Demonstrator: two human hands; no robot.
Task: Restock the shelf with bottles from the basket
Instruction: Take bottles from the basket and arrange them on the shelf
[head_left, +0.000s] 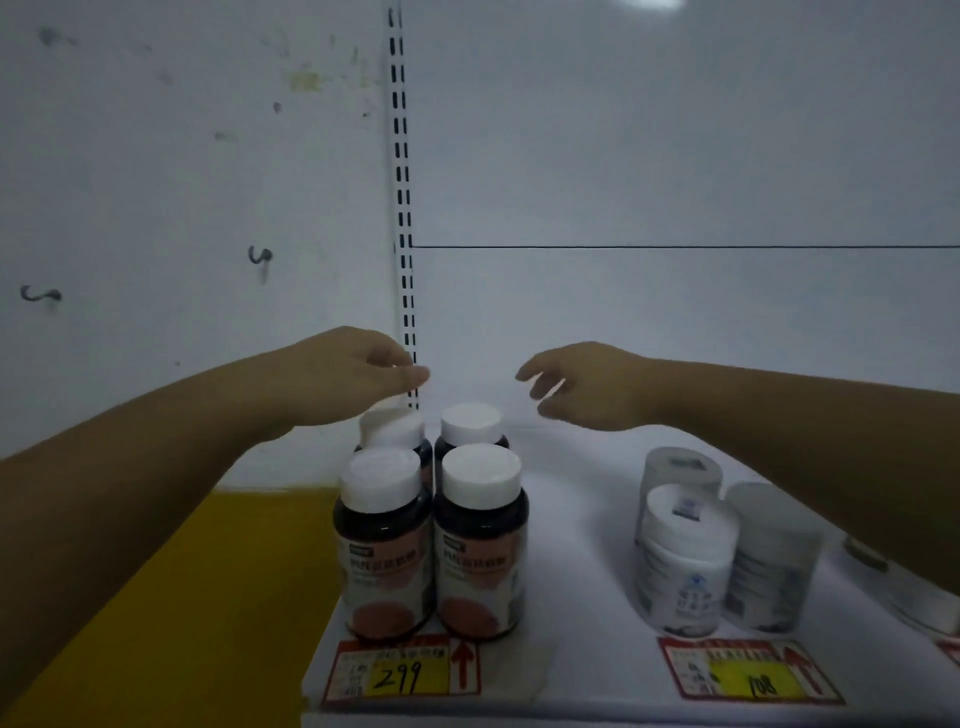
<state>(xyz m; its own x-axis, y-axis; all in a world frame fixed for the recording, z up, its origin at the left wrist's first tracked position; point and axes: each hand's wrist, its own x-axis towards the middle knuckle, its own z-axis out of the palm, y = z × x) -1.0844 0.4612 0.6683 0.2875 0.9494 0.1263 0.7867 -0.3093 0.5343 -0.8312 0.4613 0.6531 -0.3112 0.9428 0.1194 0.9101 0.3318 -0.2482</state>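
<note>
Several dark bottles with white caps and pink labels stand in a two-by-two block on the white shelf (571, 597): a front left bottle (384, 540), a front right bottle (480, 540) and two rear bottles (470, 426) behind them. My left hand (343, 379) hovers just above the rear left bottle's cap, fingers loosely curled, holding nothing. Over the shelf to the right of the block, my right hand (582, 384) hangs with fingers relaxed and spread, empty. The basket is out of view.
A group of white bottles (680, 561) stands on the shelf at the right. Price tags (400, 675) marked 299 and 108 line the shelf's front edge. A slotted upright rail (402, 208) runs up the back wall. A yellow surface (208, 597) lies left of the shelf.
</note>
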